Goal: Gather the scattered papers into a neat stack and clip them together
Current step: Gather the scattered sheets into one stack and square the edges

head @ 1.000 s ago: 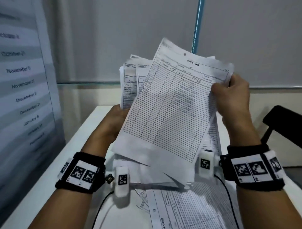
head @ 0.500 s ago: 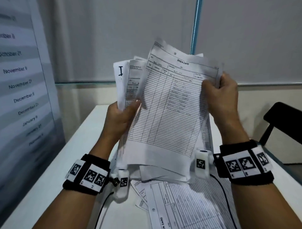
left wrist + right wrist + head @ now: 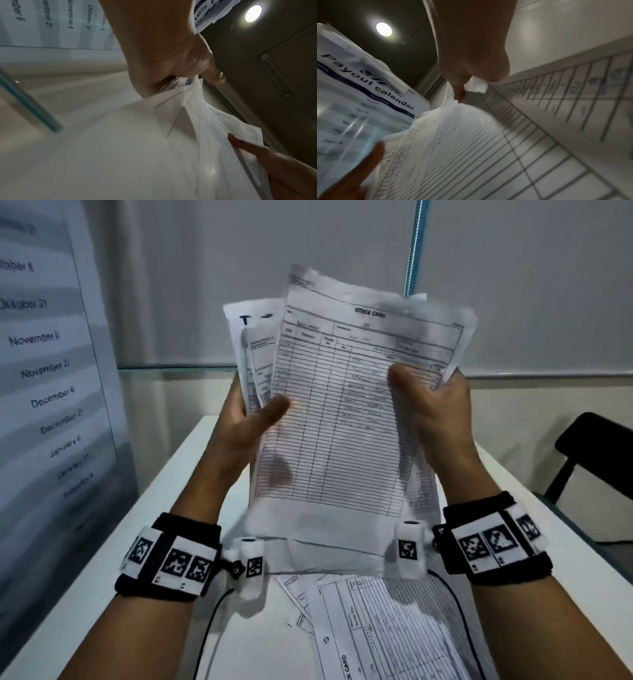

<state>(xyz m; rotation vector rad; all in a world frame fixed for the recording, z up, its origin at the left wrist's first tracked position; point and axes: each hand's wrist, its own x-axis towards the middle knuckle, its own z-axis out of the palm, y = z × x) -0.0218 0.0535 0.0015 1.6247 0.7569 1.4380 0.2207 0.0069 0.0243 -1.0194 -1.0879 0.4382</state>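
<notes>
I hold an uneven bundle of printed papers (image 3: 339, 419) upright above the table, a ruled "stock card" form in front. My left hand (image 3: 246, 419) grips its left edge, thumb across the front sheet. My right hand (image 3: 431, 405) grips the right edge near the top, thumb on the front. The sheets are fanned and misaligned at the top left. More loose papers (image 3: 387, 625) lie flat on the white table (image 3: 102, 594) below my wrists. In the wrist views the papers (image 3: 197, 135) (image 3: 471, 142) bend under my fingers (image 3: 458, 92). No clip shows in any view.
A tall payout calendar poster (image 3: 44, 371) stands along the table's left side. A black chair (image 3: 596, 453) sits off the right edge. A grey wall panel and a teal pole (image 3: 416, 248) rise behind the table.
Both hands shifted the bundle left and brought it more upright. My left thumb came round onto the front sheet, and my right hand slid down the right edge.
</notes>
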